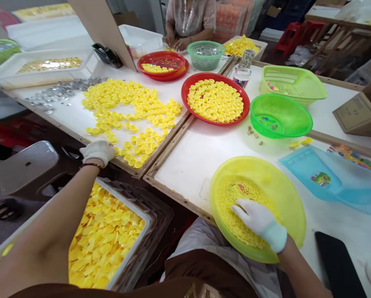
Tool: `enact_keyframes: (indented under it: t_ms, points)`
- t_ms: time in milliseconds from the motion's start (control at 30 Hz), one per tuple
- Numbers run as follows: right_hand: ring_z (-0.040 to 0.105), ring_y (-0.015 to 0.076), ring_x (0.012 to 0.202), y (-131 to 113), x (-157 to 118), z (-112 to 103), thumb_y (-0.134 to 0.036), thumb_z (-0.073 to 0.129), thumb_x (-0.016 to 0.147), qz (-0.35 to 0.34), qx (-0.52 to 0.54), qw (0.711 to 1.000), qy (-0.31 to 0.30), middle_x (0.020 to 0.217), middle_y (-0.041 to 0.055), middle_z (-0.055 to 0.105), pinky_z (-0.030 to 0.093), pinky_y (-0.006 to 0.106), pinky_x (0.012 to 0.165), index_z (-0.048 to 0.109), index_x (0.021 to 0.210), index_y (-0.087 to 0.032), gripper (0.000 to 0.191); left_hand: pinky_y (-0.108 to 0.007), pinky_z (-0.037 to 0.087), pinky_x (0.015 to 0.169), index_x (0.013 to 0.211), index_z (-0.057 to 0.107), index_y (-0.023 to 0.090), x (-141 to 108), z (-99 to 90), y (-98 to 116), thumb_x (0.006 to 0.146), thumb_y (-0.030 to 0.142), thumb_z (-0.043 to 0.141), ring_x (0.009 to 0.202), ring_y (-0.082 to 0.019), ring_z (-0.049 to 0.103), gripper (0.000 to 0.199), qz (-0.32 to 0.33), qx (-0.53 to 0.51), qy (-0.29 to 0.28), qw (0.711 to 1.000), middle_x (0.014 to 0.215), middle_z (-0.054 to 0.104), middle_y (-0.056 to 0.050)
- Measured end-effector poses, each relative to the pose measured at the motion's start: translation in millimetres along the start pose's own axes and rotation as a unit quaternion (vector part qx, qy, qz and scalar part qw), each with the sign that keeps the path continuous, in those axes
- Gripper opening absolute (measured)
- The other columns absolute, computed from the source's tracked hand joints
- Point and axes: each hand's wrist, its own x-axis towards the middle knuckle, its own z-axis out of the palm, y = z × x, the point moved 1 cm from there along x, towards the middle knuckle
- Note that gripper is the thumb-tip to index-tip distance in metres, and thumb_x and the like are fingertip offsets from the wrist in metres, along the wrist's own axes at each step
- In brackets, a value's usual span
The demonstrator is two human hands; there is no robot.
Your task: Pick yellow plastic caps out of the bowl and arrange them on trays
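My left hand [99,152], in a white glove, rests at the near edge of the left table, touching or close beside a spread of small yellow plastic cups [136,99]. Its back faces me and its fingers are hidden. My right hand [255,217], also gloved, is inside a yellow basin [266,174] and lies on many tiny yellow beads [235,190], with a few reddish bits among them. Its thumb and fingers are drawn together at the left; whatever lies between them is hidden.
A red plate [184,93] holds more yellow cups. Beyond the basin stand a green bowl [281,134], a light-green basket [292,70] and a blue tray [334,174]. A phone [339,265] lies at right. A crate [146,219] of yellow pieces is below left. Another person [190,20] sits opposite.
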Motion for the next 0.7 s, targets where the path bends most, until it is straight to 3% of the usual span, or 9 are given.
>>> enact_keyframes:
  t_ms: [100,167,233,333,433,500,567,633,700]
  points:
    - [0.068,0.0234,0.081,2.7,-0.5,4.8,-0.044,0.04,0.102,-0.017,0.025,1.0,0.008,0.086,0.0062,0.073,0.047,0.036,0.076,0.065,0.085,-0.024,0.036,-0.058,0.034,0.109,0.099,0.067,0.006,-41.7,18.9,27.1,0.092,0.034,0.05,0.129,-0.038,0.051,0.033,0.013,0.026,0.075,0.997,0.117,0.068,-0.013]
    - [0.069,0.026,0.098,3.2,-1.4,4.7,-0.042,0.042,0.102,-0.034,0.05,0.997,0.048,0.106,0.0085,0.075,0.049,0.038,0.086,0.068,0.104,-0.024,0.032,-0.048,0.041,0.109,0.112,0.067,0.01,-81.0,41.0,56.8,0.094,0.037,0.052,0.124,-0.032,0.057,0.036,0.078,0.003,0.077,0.994,0.126,0.065,-0.016]
    - [0.066,0.0267,0.112,2.3,-2.8,1.0,-0.039,0.044,0.102,-0.06,0.063,0.993,0.081,0.124,0.009,0.071,0.049,0.04,0.095,0.068,0.116,-0.024,0.032,-0.04,0.044,0.11,0.113,0.068,0.016,-128.6,65.1,93.2,0.095,0.038,0.052,0.122,-0.027,0.059,0.033,0.161,-0.042,0.054,0.985,0.126,0.066,-0.013]
    - [0.068,0.0261,0.103,1.3,-6.8,-9.5,-0.037,0.041,0.104,-0.098,0.037,0.99,0.091,0.115,0.0091,0.073,0.051,0.041,0.092,0.072,0.094,-0.023,0.036,-0.044,0.045,0.113,0.122,0.065,0.019,-202.5,98.4,150.1,0.094,0.04,0.057,0.128,-0.028,0.057,0.036,0.257,-0.188,-0.005,0.948,0.135,0.061,-0.015]
    - [0.068,0.0286,0.103,6.6,-16.7,-20.1,-0.037,0.046,0.102,-0.108,-0.014,0.988,0.112,0.107,0.0098,0.075,0.049,0.047,0.094,0.071,0.076,-0.023,0.039,-0.052,0.042,0.116,0.138,0.057,0.021,-255.8,128.6,196.3,0.087,0.05,0.068,0.14,-0.035,0.045,0.059,0.334,-0.267,-0.077,0.9,0.152,0.045,-0.019]
    - [0.062,0.0336,0.118,13.6,-28.4,-23.3,-0.037,0.054,0.098,-0.097,-0.039,0.987,0.12,0.119,0.0094,0.073,0.041,0.056,0.105,0.074,0.088,-0.024,0.026,-0.056,0.038,0.118,0.144,0.052,0.023,-274.5,144.7,215.5,0.085,0.052,0.069,0.145,-0.037,0.039,0.068,0.362,-0.279,-0.097,0.884,0.157,0.039,-0.02]
    - [0.056,0.0371,0.127,19.8,-42.8,-22.8,-0.037,0.061,0.093,-0.082,-0.042,0.989,0.114,0.13,0.0094,0.068,0.035,0.064,0.109,0.073,0.106,-0.026,0.021,-0.057,0.036,0.119,0.147,0.048,0.023,-282.2,156.1,225.3,0.09,0.048,0.064,0.146,-0.037,0.038,0.064,0.357,-0.278,-0.095,0.887,0.156,0.04,-0.02]
    - [0.058,0.0357,0.125,22.2,-55.5,-20.7,-0.037,0.064,0.091,-0.078,-0.015,0.989,0.121,0.131,0.0105,0.068,0.039,0.06,0.109,0.071,0.112,-0.024,0.026,-0.056,0.035,0.12,0.149,0.045,0.022,-281.6,165.0,229.0,0.096,0.041,0.056,0.146,-0.034,0.038,0.058,0.346,-0.276,-0.09,0.892,0.156,0.041,-0.018]
    - [0.06,0.0303,0.122,20.7,-62.7,-19.1,-0.035,0.061,0.094,-0.086,0.032,0.981,0.173,0.125,0.0103,0.07,0.045,0.051,0.107,0.071,0.107,-0.023,0.021,-0.054,0.033,0.122,0.149,0.045,0.023,-276.2,174.9,229.9,0.099,0.039,0.049,0.148,-0.033,0.036,0.053,0.347,-0.285,-0.08,0.89,0.158,0.038,-0.016]
